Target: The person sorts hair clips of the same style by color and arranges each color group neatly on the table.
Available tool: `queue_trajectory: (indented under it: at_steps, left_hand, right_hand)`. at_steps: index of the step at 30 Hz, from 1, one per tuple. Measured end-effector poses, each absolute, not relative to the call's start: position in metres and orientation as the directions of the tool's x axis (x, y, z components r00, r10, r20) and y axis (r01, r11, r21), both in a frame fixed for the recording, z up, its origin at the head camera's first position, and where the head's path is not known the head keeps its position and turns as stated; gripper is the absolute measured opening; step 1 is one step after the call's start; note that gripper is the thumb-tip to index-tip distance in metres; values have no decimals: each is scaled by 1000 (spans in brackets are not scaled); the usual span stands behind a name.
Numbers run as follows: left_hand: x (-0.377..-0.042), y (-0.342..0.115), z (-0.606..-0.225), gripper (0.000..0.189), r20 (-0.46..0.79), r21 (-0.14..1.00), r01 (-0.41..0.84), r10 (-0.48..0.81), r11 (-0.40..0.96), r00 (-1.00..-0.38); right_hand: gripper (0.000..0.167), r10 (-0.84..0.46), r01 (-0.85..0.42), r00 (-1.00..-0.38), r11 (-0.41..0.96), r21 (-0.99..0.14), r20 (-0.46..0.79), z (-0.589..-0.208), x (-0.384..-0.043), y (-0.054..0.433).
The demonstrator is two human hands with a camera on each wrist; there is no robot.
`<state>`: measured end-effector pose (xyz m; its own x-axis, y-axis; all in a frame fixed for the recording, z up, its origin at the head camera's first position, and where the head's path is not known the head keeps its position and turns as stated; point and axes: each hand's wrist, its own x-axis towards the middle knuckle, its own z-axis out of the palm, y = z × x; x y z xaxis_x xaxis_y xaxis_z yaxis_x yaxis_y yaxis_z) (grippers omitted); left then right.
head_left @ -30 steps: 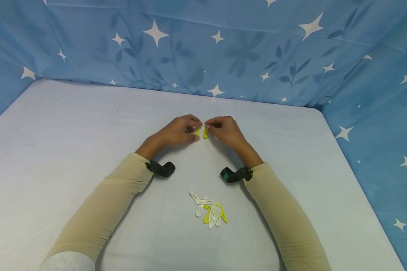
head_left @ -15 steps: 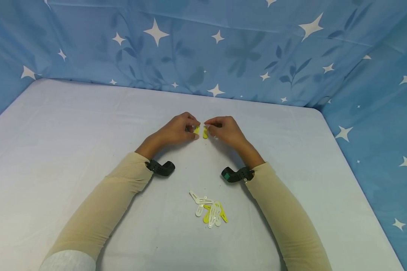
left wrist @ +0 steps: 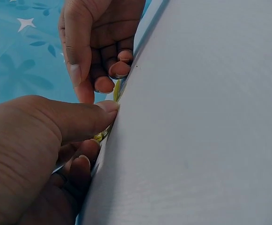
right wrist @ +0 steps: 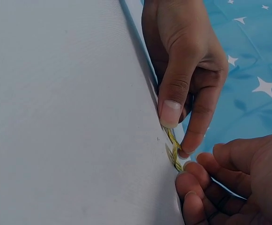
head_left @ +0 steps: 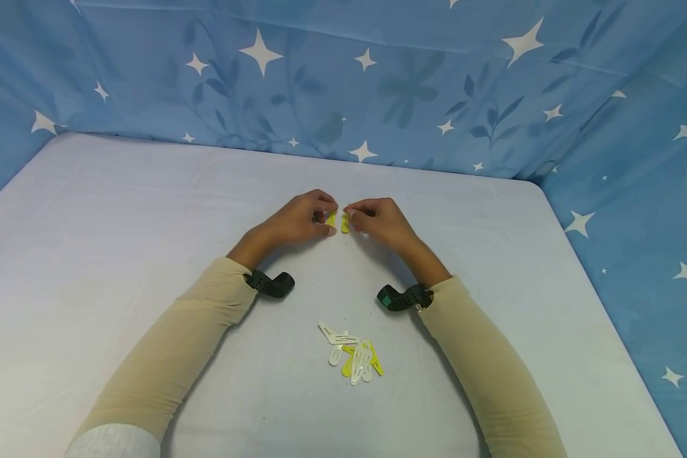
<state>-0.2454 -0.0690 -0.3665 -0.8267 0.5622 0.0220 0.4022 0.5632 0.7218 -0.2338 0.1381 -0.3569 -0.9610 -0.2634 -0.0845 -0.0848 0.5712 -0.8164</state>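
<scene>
Yellow clips (head_left: 331,219) were pinched by the left hand (head_left: 299,221) on the white table (head_left: 509,273); the right hand's (head_left: 385,220) bent fingers met another yellow clip (head_left: 345,224), grip unclear. Probably light, stiff and slick, they suited edge pinching.

Curtained workspace: white table (head_left: 336,270), starry cloth (head_left: 332,86)

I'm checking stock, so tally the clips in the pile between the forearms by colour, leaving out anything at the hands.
White clips: at least 4
Yellow clips: at least 2
Total: at least 6; they overlap, so an exact count cannot be read.
</scene>
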Motion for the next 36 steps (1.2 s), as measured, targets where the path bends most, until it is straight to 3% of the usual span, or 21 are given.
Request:
queue_trajectory:
  at_steps: [36]
  left_hand:
    - [-246,-69,-370,43,30,747,365,520,556,-854]
  right_hand:
    - [24,-526,-265,-849,491,-830,-39,-352,-187,147]
